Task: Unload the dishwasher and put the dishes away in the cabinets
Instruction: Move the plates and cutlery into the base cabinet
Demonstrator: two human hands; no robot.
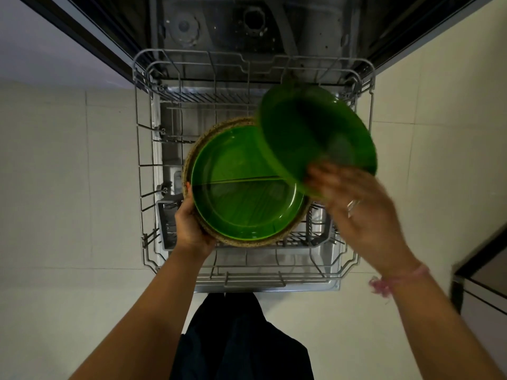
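Unloading part done: left hand [192, 226] grips a stack of a green plate [244, 187] on a speckled plate [211, 130], right hand [356, 209] clasps a second green plate [315, 135] tilted above the near-bare rack [142, 187]; no dish yet in a cabinet.

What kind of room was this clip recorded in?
Most likely a home kitchen: an open dishwasher with its rack pulled out over a tiled floor, and hands stacking green plates.
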